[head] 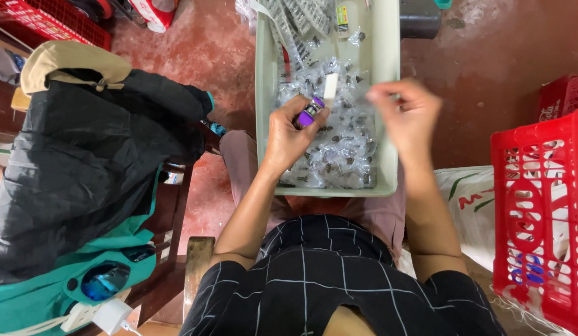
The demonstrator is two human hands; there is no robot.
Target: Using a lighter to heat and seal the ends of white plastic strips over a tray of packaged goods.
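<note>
Left hand (289, 130) closed around purple lighter (310, 112), right hand (406, 115) blurred, fingers pinched, contents unclear, above pale tray (386, 124)

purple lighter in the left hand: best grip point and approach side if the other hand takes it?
Probably the purple lighter by its top end. The left hand wraps the lower body, so only the metal-capped top shows above the fingers, tilted up and to the right. The right hand could come in from the right, above the grey tray of clear packets, and pinch the body just below the cap.
</note>
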